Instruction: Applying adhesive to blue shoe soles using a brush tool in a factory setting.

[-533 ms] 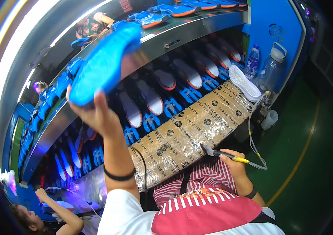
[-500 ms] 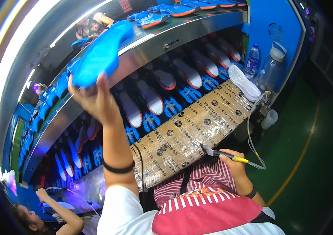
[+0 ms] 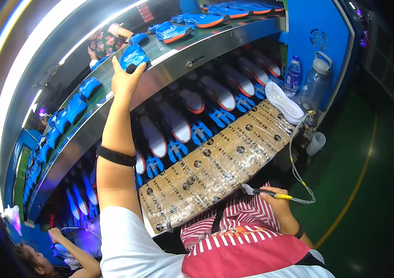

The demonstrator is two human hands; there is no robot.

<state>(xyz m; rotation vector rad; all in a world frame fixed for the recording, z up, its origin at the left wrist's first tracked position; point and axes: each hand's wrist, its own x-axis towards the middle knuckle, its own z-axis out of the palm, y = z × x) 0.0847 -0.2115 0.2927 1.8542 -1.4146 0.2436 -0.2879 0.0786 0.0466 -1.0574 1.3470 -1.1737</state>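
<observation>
My left hand reaches up to the edge of the upper conveyor. Its thumb and fingers grip the near end of a blue shoe sole, which has a glossy, wet-looking inner face. Down by my lap, my right hand is closed around a brush with a dark handle, a whitish head and a yellow end. A thin clear tube runs from that yellow end. The brush head sits at the near edge of a cardboard-covered board.
More blue soles line the upper conveyor. Below it, shoe uppers stand in a row among blue holders. A white sole, a drink bottle and a large jug stand right. Co-workers are across and lower left.
My left hand has carried the blue sole away from me, down to the upper conveyor's edge, and its inner face now shows. My right hand stays low with the brush.
</observation>
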